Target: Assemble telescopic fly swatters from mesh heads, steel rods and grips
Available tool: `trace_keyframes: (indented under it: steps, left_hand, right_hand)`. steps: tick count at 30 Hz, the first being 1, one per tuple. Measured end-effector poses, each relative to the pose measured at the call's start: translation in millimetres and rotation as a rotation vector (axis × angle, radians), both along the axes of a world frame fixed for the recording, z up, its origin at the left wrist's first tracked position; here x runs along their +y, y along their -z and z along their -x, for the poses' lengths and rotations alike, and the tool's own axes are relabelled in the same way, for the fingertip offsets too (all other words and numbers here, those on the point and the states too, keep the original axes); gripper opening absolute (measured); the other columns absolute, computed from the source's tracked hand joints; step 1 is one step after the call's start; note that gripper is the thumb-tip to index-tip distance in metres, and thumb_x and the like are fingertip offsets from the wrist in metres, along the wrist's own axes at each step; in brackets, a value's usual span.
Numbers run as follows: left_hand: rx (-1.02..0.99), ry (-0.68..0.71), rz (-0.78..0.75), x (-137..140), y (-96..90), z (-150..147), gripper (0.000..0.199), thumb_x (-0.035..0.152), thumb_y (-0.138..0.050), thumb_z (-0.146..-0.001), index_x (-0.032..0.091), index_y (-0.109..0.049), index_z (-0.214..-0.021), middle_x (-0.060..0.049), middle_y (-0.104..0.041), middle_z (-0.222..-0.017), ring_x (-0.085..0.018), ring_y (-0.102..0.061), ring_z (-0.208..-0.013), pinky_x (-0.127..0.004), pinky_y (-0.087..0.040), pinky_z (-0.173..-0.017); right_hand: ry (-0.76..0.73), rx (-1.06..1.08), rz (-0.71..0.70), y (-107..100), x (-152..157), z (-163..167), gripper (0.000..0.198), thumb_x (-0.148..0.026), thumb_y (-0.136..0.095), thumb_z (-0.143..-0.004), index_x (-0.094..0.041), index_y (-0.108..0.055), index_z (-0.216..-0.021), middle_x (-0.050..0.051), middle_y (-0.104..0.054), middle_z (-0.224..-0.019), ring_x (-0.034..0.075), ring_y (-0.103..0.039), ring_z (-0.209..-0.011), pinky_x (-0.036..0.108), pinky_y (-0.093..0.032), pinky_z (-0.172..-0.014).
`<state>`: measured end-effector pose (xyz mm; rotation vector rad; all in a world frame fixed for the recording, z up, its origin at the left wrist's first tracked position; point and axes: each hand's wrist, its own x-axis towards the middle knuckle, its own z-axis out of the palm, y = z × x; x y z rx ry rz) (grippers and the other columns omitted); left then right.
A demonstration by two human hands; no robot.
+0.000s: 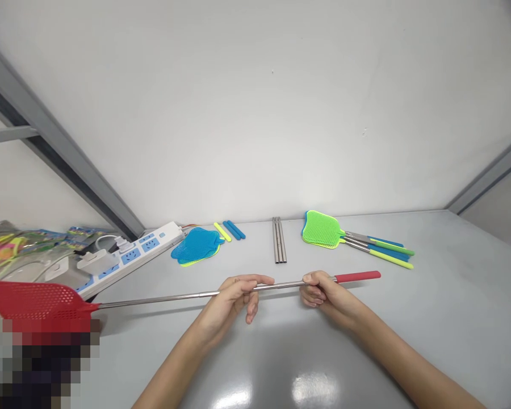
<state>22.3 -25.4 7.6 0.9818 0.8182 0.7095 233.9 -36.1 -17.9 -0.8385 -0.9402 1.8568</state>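
Observation:
A red fly swatter (357, 276) with a long, extended metal telescopic rod spans the view from left to right. Its perforated red head is at the far left and its red handle at the right. My right hand (321, 291) is closed around the rod just left of the handle. Around the middle of the rod is my left hand (238, 295), thumb and fingers on either side of it, with some fingers stretched out. Behind my hands, several short metal telescopic rods (279, 241) lie side by side on the table.
Blue and yellow swatter heads (198, 245) lie at the back left beside loose handle grips (232, 230). Assembled swatters with a green head on top (321, 229) lie at the back right. A power strip (132, 255) with plugs and plastic-wrapped items (21, 244) occupy the left.

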Motion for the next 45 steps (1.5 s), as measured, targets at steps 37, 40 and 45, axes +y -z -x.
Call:
trace_keyframes:
  steps: [37, 40, 45]
  left_hand:
    - [0.199, 0.039, -0.154, -4, -1.5, -14, 0.030, 0.040, -0.040, -0.079, 0.015, -0.053, -0.071, 0.003, -0.044, -0.051, -0.009, -0.041, -0.048, -0.023, -0.034, -0.056]
    - [0.211, 0.062, -0.152, -5, 4.3, -19, 0.033, 0.042, -0.040, -0.078, 0.015, -0.050, -0.063, 0.003, -0.044, -0.047, -0.009, -0.039, -0.045, -0.022, -0.033, -0.052]
    - [0.194, 0.121, -0.110, -10, 13.3, -22, 0.042, 0.044, -0.034, -0.080, 0.015, -0.047, -0.052, 0.002, -0.040, -0.039, -0.009, -0.038, -0.041, -0.022, -0.033, -0.049]
  right_hand:
    - [-0.197, 0.081, 0.129, 2, -12, 15, 0.051, -0.055, -0.025, -0.080, -0.014, -0.045, -0.056, -0.003, -0.034, -0.047, 0.008, -0.032, -0.045, 0.024, -0.024, -0.051]
    - [-0.213, 0.083, 0.143, 5, -15, 19, 0.053, -0.057, -0.025, -0.078, -0.014, -0.046, -0.056, -0.003, -0.033, -0.046, 0.008, -0.031, -0.044, 0.024, -0.024, -0.051]
    - [-0.231, 0.067, 0.143, 10, -17, 23, 0.050, -0.056, -0.030, -0.077, -0.014, -0.045, -0.055, -0.004, -0.033, -0.046, 0.008, -0.031, -0.044, 0.024, -0.024, -0.050]
